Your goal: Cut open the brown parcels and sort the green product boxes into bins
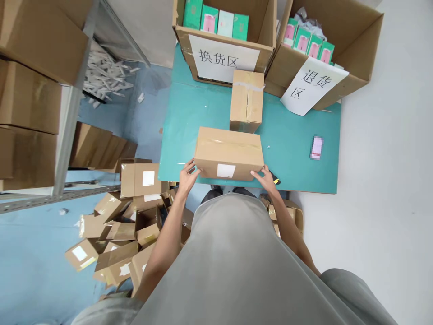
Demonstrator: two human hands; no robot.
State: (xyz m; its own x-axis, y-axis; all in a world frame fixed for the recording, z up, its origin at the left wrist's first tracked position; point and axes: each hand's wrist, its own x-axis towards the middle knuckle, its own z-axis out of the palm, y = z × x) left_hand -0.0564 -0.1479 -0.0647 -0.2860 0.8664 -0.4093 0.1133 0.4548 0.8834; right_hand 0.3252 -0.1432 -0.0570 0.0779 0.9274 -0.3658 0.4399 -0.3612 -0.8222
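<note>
A closed cardboard box with a white label on its near side is at the front edge of the teal table. My left hand grips its lower left corner, with the thumb on the near side. At the lower right corner my right hand holds it likewise between thumb and fingers. A black and yellow tool, perhaps a box cutter, lies just right of my right hand. Right behind the held box stands a smaller taped carton.
Two open cartons stand at the back, the left carton and right carton, holding green boxes and bearing paper signs. A blurred pink item lies at right. Discarded boxes pile on the left floor beside a metal shelf.
</note>
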